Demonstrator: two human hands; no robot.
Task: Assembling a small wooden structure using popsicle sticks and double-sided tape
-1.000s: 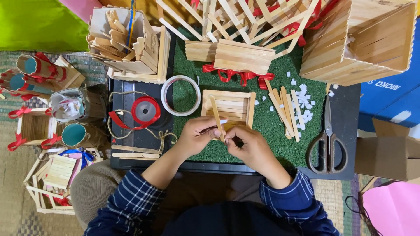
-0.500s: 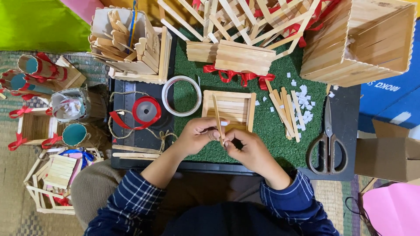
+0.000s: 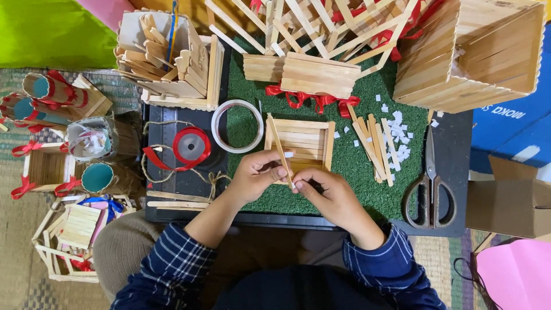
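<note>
Over the square frame's (image 3: 301,143) near edge, both hands' fingers (image 3: 270,170) pinch a wooden stick (image 3: 279,150).

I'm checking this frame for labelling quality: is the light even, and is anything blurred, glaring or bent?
Head view: light is soft and even, shadows faint under the left hand and right hand; no strong glare, only a mild sheen on the red ribbon spool; the wooden stick and scissors are sharp; the wooden box at the corner leans outward, wide-lens distortion.

Home craft corner: stick boxes (image 3: 470,51), scissors (image 3: 430,189), ribbon (image 3: 191,146).
</note>
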